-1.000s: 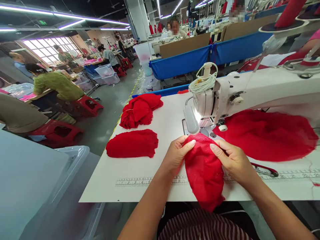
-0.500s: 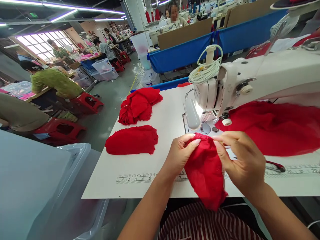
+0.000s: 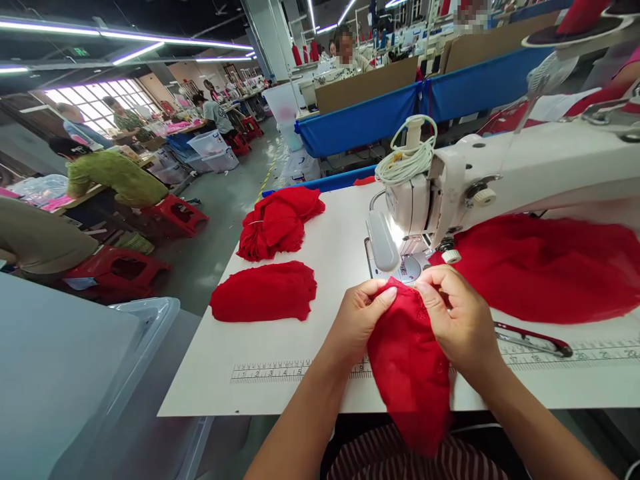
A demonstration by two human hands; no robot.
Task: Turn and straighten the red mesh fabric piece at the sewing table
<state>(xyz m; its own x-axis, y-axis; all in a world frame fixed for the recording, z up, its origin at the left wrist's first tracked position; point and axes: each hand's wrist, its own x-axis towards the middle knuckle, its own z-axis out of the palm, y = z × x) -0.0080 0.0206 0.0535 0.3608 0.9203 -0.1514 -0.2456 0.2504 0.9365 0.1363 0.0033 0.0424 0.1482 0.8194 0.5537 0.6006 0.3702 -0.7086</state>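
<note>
A piece of red fabric hangs from both hands over the table's front edge. My left hand pinches its upper left corner between thumb and fingers. At the upper right edge my right hand grips the same piece, fingers closed. The held edge is just in front of the needle area of a white sewing machine, whose lamp is lit. More red fabric lies under the machine arm. Right of my right hand, thread snips with a red handle rest on the table.
A bunched red fabric bundle and a flat red stack lie on the white table at left. A printed ruler runs along its front. A clear plastic bin stands at lower left. Co-workers sit beyond.
My right hand has moved left and closed in on the fabric edge, nearer my left hand. The snips show more now. The whole view has shifted slightly.
</note>
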